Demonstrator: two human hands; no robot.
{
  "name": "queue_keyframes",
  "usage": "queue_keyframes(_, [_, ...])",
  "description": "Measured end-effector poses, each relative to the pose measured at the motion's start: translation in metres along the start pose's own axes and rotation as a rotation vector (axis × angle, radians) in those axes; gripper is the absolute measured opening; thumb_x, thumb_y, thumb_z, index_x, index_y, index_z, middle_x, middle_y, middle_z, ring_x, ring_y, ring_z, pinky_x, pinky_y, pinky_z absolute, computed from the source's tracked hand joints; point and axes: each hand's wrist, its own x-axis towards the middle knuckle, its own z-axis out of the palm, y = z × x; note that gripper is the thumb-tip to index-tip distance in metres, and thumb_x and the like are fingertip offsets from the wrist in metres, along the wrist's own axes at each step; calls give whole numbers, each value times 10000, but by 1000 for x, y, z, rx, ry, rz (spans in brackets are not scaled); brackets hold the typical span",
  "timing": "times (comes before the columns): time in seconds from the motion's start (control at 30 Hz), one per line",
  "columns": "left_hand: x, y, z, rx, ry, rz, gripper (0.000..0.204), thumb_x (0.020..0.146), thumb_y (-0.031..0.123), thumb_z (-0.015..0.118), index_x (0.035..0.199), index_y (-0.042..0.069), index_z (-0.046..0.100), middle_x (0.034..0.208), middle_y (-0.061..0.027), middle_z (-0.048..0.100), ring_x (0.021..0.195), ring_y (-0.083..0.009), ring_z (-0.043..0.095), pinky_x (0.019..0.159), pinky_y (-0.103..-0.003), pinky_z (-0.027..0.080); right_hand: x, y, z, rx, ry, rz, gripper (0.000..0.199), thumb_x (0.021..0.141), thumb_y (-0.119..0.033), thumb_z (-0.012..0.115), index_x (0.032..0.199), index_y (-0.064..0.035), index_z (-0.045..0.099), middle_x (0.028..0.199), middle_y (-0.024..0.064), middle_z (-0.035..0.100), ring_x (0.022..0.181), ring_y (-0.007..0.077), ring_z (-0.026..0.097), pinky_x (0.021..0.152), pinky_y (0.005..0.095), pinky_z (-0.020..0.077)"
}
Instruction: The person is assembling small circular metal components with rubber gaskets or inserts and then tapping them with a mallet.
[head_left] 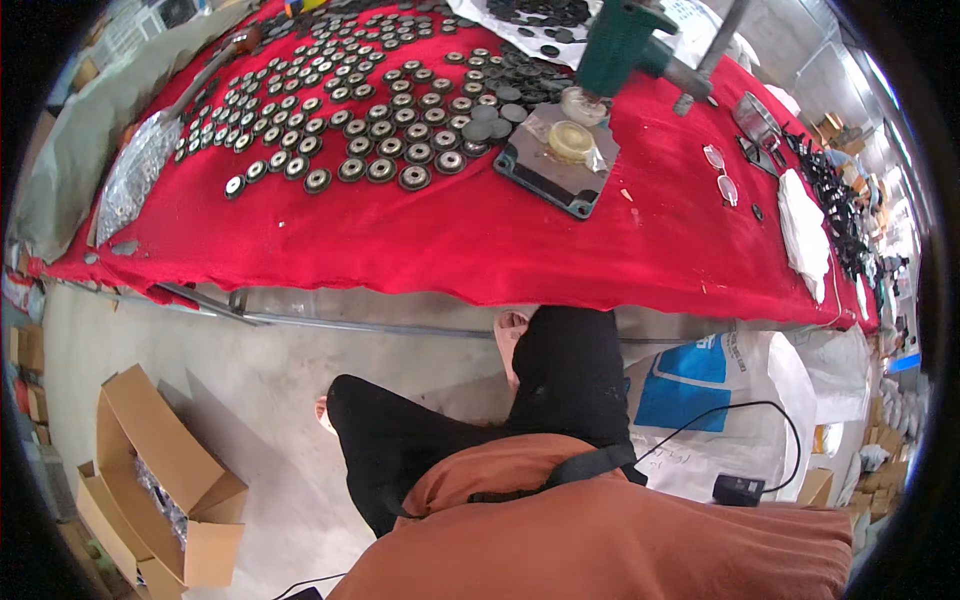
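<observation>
Neither of my hands shows in the head view. I see my own orange top (pixel 600 530) and black trousers (pixel 480 420) at the bottom. Ahead is a table under a red cloth (pixel 420 240). Rows of several round metal rollers (pixel 360 130) lie on its left half. A green press (pixel 625 45) stands on a grey base plate (pixel 560 165), with a pale yellow disc (pixel 570 138) on the plate under it. Dark flat discs (pixel 500 110) sit beside the plate.
A pair of glasses (pixel 722 172), a white cloth (pixel 805 230) and a pile of black parts (pixel 840 200) lie at the right. An open cardboard box (pixel 160 480) stands on the floor at left. A white and blue sack (pixel 730 400) and a black adapter (pixel 738 490) sit at right.
</observation>
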Motion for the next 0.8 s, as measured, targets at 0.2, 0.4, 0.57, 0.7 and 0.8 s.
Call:
queue_keyframes(0.2, [-63, 115, -32, -190, -659, 19, 392, 830, 58, 588, 1210, -14, 524, 1148, -159, 580, 1025, -186, 568, 882, -315, 451, -69, -9, -86, 354, 159, -181, 407, 749, -65, 636, 1153, -45, 592, 1057, 83, 642, 917, 153, 597, 809, 266, 490])
queue_keyframes(0.4, [-105, 255, -52, -137, 62, 592, 237, 861, 88, 547, 1066, -17, 604, 988, -119, 640, 859, -183, 627, 771, -322, 522, -143, -68, -102, 449, 1216, -1064, 156, 884, -150, 544, 849, -8, 596, 788, 149, 647, 667, 196, 632, 598, 285, 520])
queue_keyframes(0.57, [-113, 294, -115, -934, 1, 1089, 376, 899, 191, 526, 1220, 6, 465, 1117, -131, 567, 934, -204, 579, 768, -356, 512, -189, -44, -120, 969, 869, -2247, 258, 922, -262, 491, 866, -23, 569, 759, 31, 508, 642, 112, 376, 559, 251, 321])
queue_keyframes(0.7, [-176, 263, -219, -1486, -312, 1539, 347, 881, 256, 509, 1110, -5, 495, 1004, -121, 540, 959, -246, 526, 834, -402, 451, -236, -13, -125, 1064, 441, -2562, 140, 780, -94, 585, 801, -29, 462, 740, 30, 398, 668, 153, 364, 602, 280, 331])
queue_keyframes(0.8, [-257, 208, -324, -1576, -372, 1804, 384, 826, 339, 513, 1006, 0, 494, 881, -72, 472, 892, -266, 482, 797, -440, 417, -288, -29, -114, 782, 835, -2729, 140, 814, -133, 563, 761, -76, 446, 697, 16, 406, 616, 149, 388, 546, 273, 323])
